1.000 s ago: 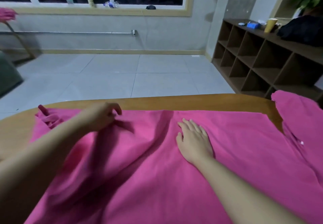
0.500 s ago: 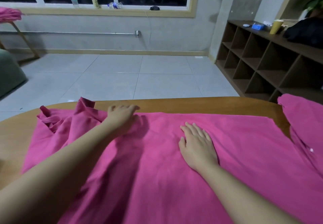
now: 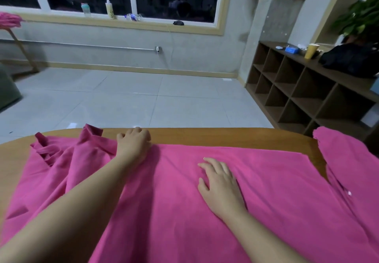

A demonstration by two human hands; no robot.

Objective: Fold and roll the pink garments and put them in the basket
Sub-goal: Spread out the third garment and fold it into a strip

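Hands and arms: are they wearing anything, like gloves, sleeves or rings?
No. The left hand and right hand are bare, with no gloves, rings or bracelets showing. Both forearms are bare too, with no sleeve or watch as far up as the picture reaches.

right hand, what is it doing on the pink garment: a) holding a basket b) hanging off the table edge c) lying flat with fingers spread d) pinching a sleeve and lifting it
c: the right hand lies palm down, fingers spread, on the pink garment, nothing gripped.
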